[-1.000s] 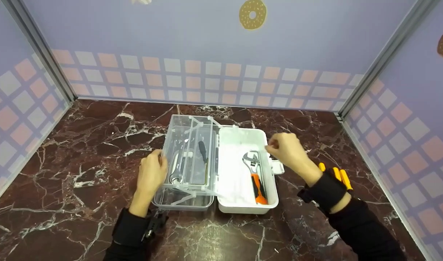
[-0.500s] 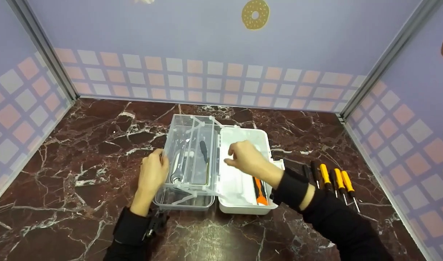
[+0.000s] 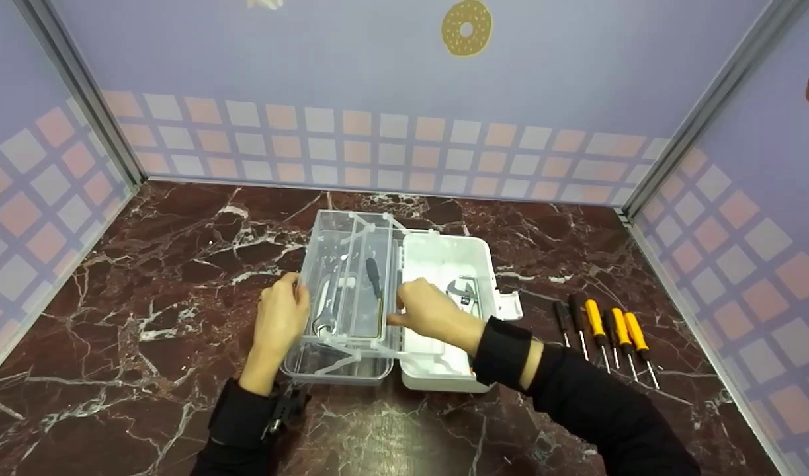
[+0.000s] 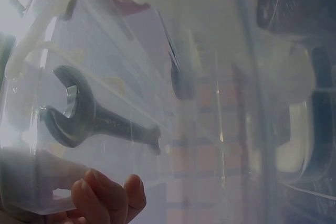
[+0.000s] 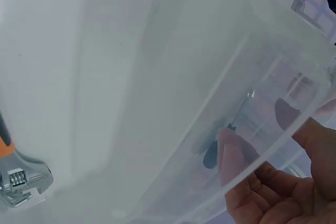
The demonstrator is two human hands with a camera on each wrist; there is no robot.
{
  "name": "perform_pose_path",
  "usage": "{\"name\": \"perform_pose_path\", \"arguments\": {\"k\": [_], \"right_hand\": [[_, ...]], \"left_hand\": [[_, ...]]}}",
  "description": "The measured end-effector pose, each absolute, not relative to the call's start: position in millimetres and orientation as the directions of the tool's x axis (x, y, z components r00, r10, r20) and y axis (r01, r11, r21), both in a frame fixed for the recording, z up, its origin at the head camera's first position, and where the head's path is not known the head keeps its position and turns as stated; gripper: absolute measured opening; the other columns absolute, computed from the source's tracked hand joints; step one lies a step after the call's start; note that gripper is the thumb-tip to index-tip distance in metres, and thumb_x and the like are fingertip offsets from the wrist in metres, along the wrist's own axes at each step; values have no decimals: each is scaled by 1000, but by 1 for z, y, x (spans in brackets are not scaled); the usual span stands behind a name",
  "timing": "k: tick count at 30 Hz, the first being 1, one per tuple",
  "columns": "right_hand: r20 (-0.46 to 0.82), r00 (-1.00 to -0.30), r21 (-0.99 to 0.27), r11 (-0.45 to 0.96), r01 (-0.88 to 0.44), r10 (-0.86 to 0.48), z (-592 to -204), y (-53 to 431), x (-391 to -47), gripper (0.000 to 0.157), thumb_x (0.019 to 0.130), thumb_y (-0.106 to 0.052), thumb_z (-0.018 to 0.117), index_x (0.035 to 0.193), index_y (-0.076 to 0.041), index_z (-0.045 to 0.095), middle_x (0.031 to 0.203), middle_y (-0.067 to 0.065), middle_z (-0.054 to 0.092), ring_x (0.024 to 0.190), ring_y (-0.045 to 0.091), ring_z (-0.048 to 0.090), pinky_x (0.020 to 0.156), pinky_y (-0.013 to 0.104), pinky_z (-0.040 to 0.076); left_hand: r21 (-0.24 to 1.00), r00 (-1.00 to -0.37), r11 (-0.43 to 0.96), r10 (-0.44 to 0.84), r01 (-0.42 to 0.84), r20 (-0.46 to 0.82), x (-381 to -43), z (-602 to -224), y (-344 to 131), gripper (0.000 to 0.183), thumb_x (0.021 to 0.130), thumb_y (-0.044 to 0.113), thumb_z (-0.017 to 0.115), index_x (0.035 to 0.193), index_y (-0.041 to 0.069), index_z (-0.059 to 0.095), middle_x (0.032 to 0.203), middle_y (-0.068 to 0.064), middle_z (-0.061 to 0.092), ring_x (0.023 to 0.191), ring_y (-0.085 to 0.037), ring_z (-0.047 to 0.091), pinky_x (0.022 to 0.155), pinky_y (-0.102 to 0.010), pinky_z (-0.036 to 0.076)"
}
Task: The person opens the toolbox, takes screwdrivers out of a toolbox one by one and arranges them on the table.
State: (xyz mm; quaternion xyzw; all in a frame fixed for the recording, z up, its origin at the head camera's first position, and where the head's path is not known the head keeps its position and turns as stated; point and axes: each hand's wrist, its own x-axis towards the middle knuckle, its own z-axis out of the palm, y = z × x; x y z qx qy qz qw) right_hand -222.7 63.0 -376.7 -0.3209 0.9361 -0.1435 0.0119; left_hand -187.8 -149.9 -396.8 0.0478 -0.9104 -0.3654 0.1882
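A white toolbox (image 3: 447,382) stands with its clear lid (image 3: 338,378) folded out left. Above the lid sits a clear tray (image 3: 328,221) holding an open-end wrench (image 4: 113,119) and a dark-handled screwdriver (image 3: 373,272). At the tray's outer left side, my left hand (image 3: 280,314) grips its edge with curled fingers, partly seen through plastic. My right hand (image 3: 430,311) reaches over the box to the tray's inner right edge. In the right wrist view, its thumb and fingertips (image 5: 231,150) are parted and show through the clear wall. An adjustable wrench (image 5: 23,177) lies in the box.
Several screwdrivers (image 3: 595,318) with yellow or black handles lie in a row right of the box. The box's white latch (image 3: 509,306) sticks out to the right. Patterned walls (image 3: 391,149) bound the dark marble table (image 3: 146,277).
My right hand has moved left from the box's right rim, across the box, to the tray's inner edge. The left hand stays at the tray's outer side.
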Motion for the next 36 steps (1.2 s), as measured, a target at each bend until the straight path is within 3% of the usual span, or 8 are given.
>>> {"name": "perform_pose_path", "arguments": {"k": [13,20,32,36], "right_hand": [[64,-817,-249,783,-570,-574,-383,59,-226,21,71,-20,70,59,-7,59,57,3,59,53,19,56,49,33,46],[54,-825,-257,790,-556,-563,-381,64,-231,15,69,-11,67,57,-6,58,54,2,57,49,16,51,47,32,44],[65,-851,-198,829,-522,-521,-382,68,-235,11,63,-3,64,56,-3,57,58,11,58,55,27,58,48,39,46],[72,-857,-201,834,-514,-511,-378,66,-238,17,67,-6,67,56,-2,54,58,12,57,55,27,58,49,39,46]], "left_hand": [[687,-927,725,-221,50,301,-188,-397,-149,22,85,4,47,99,-7,60,85,-28,61,79,-44,58,70,-51,44],[686,-924,726,-224,55,311,-188,-396,-150,23,84,4,46,99,-7,60,81,-25,62,78,-43,59,67,-51,44],[686,-931,726,-222,41,290,-187,-396,-150,23,85,5,46,99,-6,60,82,-25,62,77,-43,59,68,-51,44],[686,-933,726,-218,42,288,-187,-396,-150,23,85,6,46,99,-5,60,83,-26,61,77,-43,59,67,-52,44]]}}
